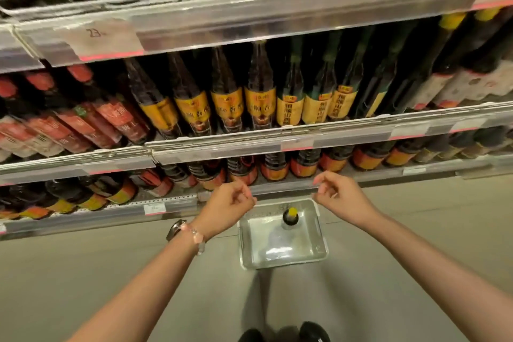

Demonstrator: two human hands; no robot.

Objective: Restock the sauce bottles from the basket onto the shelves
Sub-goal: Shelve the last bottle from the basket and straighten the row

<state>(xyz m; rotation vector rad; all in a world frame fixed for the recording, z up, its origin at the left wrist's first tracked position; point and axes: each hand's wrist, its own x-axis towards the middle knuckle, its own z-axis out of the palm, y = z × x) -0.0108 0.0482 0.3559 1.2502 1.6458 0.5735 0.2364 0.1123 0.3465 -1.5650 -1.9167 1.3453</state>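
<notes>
The sauce bottle [290,219] stands upright in the basket [319,247] on the floor, long axis vertical, yellow cap toward the camera. Left hand [227,204] and right hand [342,197] hover above the basket's far edge, fingers loosely curled, holding nothing. The bottle sits between and below them, untouched.

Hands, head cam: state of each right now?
Left hand: empty, fingers loosely curled, so open.
Right hand: empty, fingers loosely curled, so open.
</notes>
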